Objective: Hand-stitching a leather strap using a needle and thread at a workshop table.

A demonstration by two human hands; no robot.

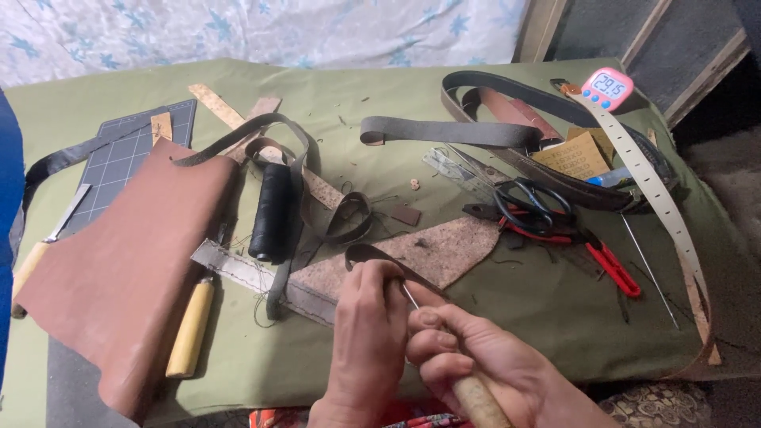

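Both hands worked close together at the near edge of the tabletop, which was covered in olive cloth. The left hand was closed in a pinch on the near end of a dark leather strap, just on the near side of a rough tan leather scrap. The strap's loose end curled up and away from the fingers toward that scrap, so its long axis ran roughly from the hand toward the far right. The right hand sat just right of the left, touching or nearly touching it, fist wrapped around the wooden handle of an awl. The awl's thin metal shaft slanted up and left from the fist, tip meeting the strap right at the left fingertips; exact contact point was hidden by the fingers. Left of the scrap lay a black thread spool and a stitched grey strip, further left a brown leather sheet and a yellow-handled tool. Right of the scrap were black scissors, red snips and a pale punched belt; a pink timer sat beyond them.
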